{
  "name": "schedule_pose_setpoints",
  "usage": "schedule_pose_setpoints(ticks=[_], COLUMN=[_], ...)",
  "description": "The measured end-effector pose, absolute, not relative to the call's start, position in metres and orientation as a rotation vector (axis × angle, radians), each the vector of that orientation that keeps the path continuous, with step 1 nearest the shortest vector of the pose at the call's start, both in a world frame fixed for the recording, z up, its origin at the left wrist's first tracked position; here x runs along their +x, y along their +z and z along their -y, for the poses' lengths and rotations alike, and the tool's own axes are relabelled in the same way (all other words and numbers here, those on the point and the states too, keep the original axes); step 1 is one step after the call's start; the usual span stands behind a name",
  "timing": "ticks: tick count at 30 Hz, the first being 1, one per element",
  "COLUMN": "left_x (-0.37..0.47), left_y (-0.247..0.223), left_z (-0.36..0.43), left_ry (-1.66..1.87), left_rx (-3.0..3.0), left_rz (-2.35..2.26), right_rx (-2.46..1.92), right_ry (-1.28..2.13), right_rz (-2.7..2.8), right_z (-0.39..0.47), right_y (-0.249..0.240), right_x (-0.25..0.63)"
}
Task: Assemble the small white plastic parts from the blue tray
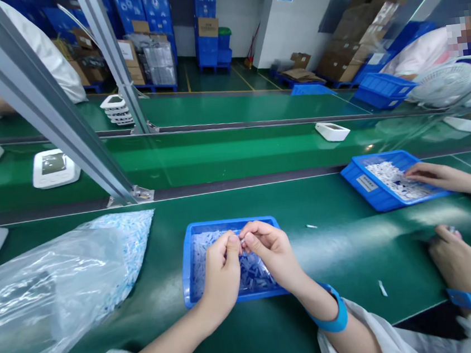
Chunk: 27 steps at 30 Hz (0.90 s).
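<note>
Above a blue tray [186,271] of small pale strips, my left hand [223,265] and my right hand [272,251] meet at the fingertips. Both hands are closed in a pinch around something small and whitish [242,241] between them; it is too small to name and partly hidden by the fingers. A blue band [336,314] circles my right wrist. Left of the tray lies a clear plastic bag [61,284] with many small light-blue and white pieces in its end.
At the right, another person's hands [466,264] work near a second blue bin [371,187] of white pieces. Loose strips [382,288] lie on the green table [332,262]. White devices [55,168] stand on the green belt [216,156] beyond a metal post [66,127].
</note>
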State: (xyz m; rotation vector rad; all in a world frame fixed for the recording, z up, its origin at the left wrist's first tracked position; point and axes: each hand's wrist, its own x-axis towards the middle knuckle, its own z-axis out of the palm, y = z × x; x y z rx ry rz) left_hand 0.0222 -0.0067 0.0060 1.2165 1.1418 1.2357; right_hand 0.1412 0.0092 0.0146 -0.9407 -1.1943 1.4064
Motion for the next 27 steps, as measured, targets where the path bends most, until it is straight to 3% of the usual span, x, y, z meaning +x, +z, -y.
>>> schedule_pose_setpoints(ticks=[18, 27], left_x=[0.0218, 0.0209], left_y=[0.0066, 0.0062], left_z=[0.0082, 0.0101], left_ry=[1.2, 1.137], left_rx=[1.245, 1.352], left_rz=[-1.101, -1.265], right_rx=[-0.765, -0.946], right_ry=[1.456, 1.121], right_rz=[1.266, 1.516], right_z=[-0.0099, -0.0004], right_y=[0.0089, 0.0078], right_x=[0.1433, 0.1399])
